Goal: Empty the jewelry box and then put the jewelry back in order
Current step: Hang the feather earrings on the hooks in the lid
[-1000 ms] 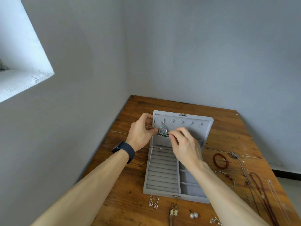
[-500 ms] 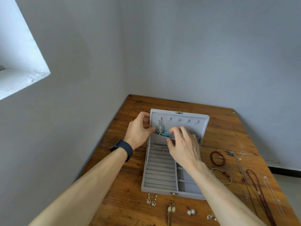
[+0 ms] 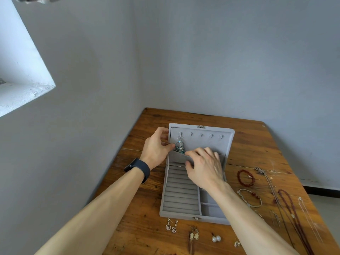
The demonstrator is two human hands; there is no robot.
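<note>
A grey jewelry box (image 3: 181, 192) lies open on the wooden table (image 3: 147, 218), its lid (image 3: 207, 142) standing upright. A pair of silver and turquoise dangle earrings (image 3: 179, 145) hangs from the leftmost hook in the lid. My left hand (image 3: 156, 150) grips the lid's left edge, and its thumb touches the earrings. My right hand (image 3: 204, 168) pinches the rim of the lid's pocket (image 3: 176, 158) between index finger and thumb, just beside the earrings' lower end. The ring rolls and the side compartments that show in the base hold nothing.
Several pairs of earrings lie in front of the box: heart drops (image 3: 172, 226), oval drops (image 3: 194, 236), pearl studs (image 3: 216, 238). To the right lie a red bead bracelet (image 3: 245, 177), a cord bracelet (image 3: 251, 197) and long necklaces (image 3: 287, 205). Walls border the table on the left and behind.
My right hand has come down from the dangling earrings to the pocket rim. The earrings now hang straight, their lower end at the pocket's rim. My left hand has stayed on the lid.
</note>
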